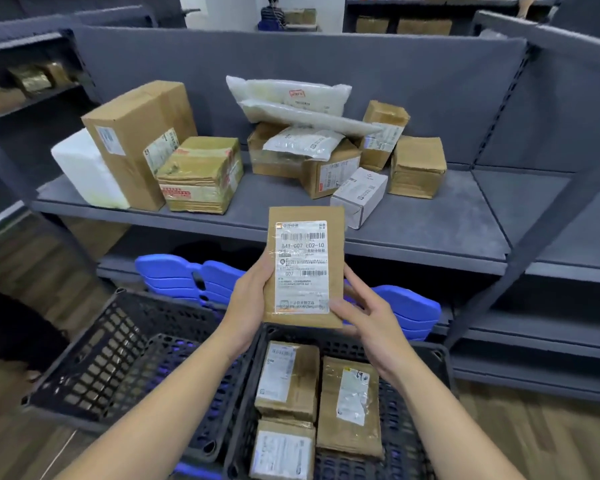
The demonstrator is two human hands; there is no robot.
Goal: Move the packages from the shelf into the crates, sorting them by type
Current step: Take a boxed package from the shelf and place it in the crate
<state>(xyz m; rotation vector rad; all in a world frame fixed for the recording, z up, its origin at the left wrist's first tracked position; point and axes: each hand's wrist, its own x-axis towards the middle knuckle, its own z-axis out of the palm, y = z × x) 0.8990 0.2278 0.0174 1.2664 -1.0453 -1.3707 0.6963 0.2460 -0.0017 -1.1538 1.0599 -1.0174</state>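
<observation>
I see one brown package held upright above two black crates; left grip and right grip both clasp it; right crate holds three boxes; left crate none.

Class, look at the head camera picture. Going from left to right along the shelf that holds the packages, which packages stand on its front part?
White foam block → tall cardboard box → taped brown box → small white carton → squat brown box. The heap of white mailer bags and boxes behind the carton overlaps too much to order.
</observation>
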